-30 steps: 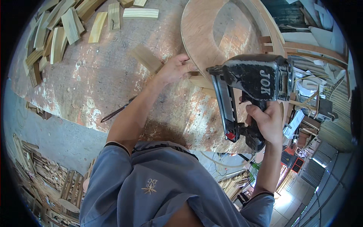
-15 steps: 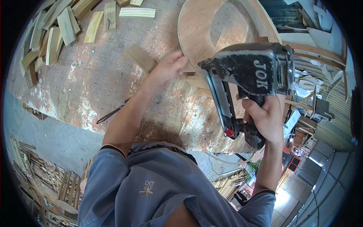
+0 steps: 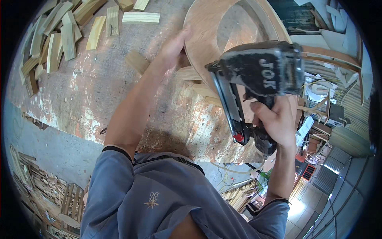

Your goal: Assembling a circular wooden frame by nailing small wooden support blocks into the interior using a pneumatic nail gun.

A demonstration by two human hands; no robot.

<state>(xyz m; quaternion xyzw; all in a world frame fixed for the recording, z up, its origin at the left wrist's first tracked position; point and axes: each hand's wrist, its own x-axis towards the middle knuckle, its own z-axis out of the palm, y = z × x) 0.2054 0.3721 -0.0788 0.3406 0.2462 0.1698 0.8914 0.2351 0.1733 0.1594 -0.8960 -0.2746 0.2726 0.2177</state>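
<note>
My right hand (image 3: 274, 119) is wrapped round the handle of a black nail gun (image 3: 256, 65), raised over the right part of the bench. The gun's long magazine slants down toward me, with a red piece at its lower end. My left hand (image 3: 173, 49) is at the left edge of a curved plywood ring (image 3: 201, 38), seemingly gripping its rim; the fingers are blurred and partly hidden. Wood blocks (image 3: 205, 89) show beneath the ring's near edge. A loose wood block (image 3: 137, 61) lies beside my left wrist.
Many cut wood blocks (image 3: 67, 40) are heaped at the bench's far left. The paint-stained workbench (image 3: 79, 95) ends near my waist. A pale hose (image 3: 238, 172) hangs below the gun. Scrap wood (image 3: 47, 187) covers the floor at left; offcuts and boards crowd the right side.
My left hand has moved away from me to the ring's left rim. The loose block has shifted slightly left of my wrist. The nail gun stays raised in my right hand.
</note>
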